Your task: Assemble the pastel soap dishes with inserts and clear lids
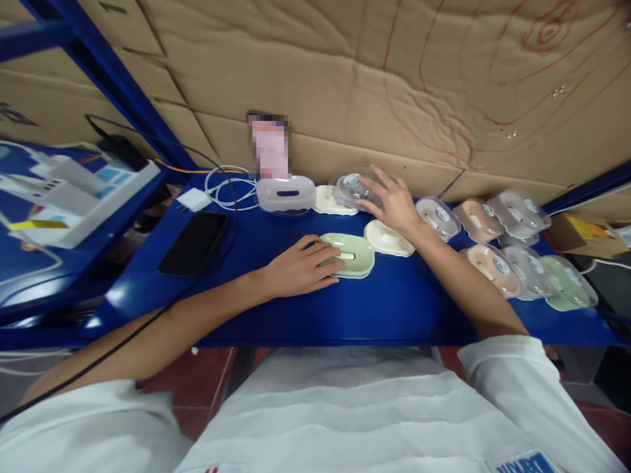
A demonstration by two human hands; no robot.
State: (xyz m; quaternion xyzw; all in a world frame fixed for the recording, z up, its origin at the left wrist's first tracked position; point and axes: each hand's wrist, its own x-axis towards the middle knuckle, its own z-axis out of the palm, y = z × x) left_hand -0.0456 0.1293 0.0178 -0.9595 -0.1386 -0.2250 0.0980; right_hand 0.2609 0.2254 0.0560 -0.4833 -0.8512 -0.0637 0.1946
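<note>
My left hand (308, 266) is closed over the left end of a pale green soap dish (357, 255) on the blue table, its fingers lying across the top. My right hand (392, 200) reaches farther back, with thumb and fingers around a clear lid (351, 187) that bears a round sticker. The lid is slightly blurred. A cream dish part (325, 200) is partly covered by this lid from my view. Another cream part (387, 238) lies under my right wrist, just right of the green dish.
At the back stands a translucent tray (286, 195) beside a pixelated phone (271, 148). A black phone (194, 243), white charger (194, 199) and cable are at left. Several lidded dishes, including a green one (569, 282), sit at right. A cardboard wall (305, 66) rises behind.
</note>
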